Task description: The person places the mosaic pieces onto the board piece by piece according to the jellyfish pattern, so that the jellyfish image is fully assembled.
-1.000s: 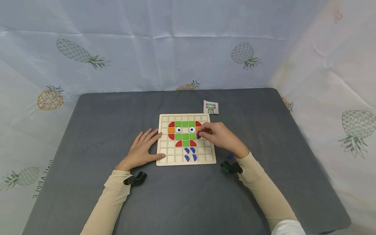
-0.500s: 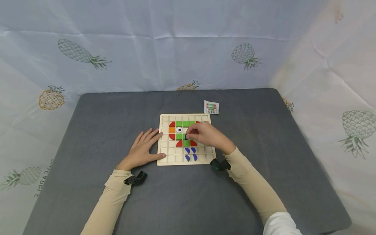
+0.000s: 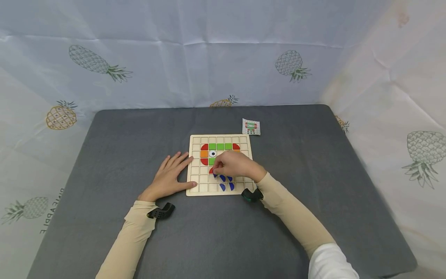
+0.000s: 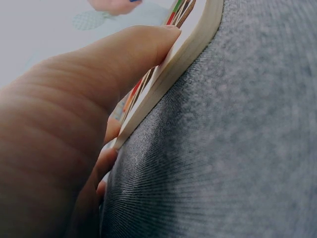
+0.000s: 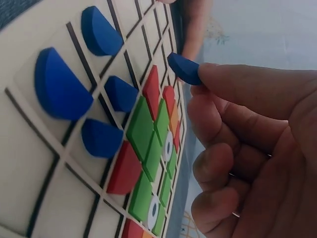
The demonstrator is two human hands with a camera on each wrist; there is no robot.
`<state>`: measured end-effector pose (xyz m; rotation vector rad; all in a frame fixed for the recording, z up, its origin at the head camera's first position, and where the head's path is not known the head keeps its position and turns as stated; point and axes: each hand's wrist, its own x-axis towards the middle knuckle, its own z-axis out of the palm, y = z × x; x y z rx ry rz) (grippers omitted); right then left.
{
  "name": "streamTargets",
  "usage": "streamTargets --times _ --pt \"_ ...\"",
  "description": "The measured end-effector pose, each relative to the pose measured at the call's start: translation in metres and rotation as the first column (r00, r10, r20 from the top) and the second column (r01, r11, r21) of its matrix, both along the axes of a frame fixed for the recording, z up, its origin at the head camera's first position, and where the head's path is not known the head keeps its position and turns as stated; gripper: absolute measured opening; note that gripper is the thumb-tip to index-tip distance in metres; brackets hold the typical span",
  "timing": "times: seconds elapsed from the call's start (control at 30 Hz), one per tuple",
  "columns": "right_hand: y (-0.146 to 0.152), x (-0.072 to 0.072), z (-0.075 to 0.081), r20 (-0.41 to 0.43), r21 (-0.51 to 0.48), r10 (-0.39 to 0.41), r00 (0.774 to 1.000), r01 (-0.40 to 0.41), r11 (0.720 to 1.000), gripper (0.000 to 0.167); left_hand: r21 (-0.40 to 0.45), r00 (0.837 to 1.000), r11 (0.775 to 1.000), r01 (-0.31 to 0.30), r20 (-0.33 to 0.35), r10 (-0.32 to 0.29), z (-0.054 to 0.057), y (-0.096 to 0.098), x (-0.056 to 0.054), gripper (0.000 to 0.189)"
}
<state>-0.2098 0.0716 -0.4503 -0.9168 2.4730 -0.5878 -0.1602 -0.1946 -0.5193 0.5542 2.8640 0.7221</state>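
Observation:
A square wooden grid board (image 3: 205, 191) lies on the grey table, bearing green, red and orange pieces and round eye pieces. Along its left edge rests my left hand (image 3: 166, 179), fingers spread, with the thumb (image 4: 143, 44) on the board's rim in the left wrist view. My right hand (image 3: 235, 163) pinches a blue half-round piece (image 5: 183, 68) between thumb and forefinger, just over the board beside a red piece (image 3: 211, 170). Several similar blue pieces (image 5: 62, 84) sit in the lower grid cells. The right hand covers one eye piece and nearby green pieces in the head view.
Behind the board's far right corner lies a small printed card (image 3: 251, 127) with a coloured figure. Each wrist wears a black device (image 3: 161, 211). A pineapple-print cloth (image 3: 195, 69) hangs behind the grey table (image 3: 139, 135).
My right hand has moved left and nearer to me across the board, carrying the blue half-round piece. The left hand stays in place. A blue piece seen earlier on the table is now hidden.

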Motion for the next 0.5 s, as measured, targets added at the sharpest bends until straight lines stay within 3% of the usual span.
streamTargets --times 0.2,0.5 --pt "-0.008 0.002 -0.005 0.032 0.063 0.006 0.999 -0.008 0.998 0.016 0.002 1.000 1.000 0.000 -0.007 0.000 -0.002 0.000 0.000 0.096" --pt "-0.013 0.007 -0.008 -0.004 0.078 0.026 1.000 -0.026 0.997 0.024 0.003 1.000 1.000 0.004 -0.014 -0.004 -0.003 -0.001 0.000 0.096"
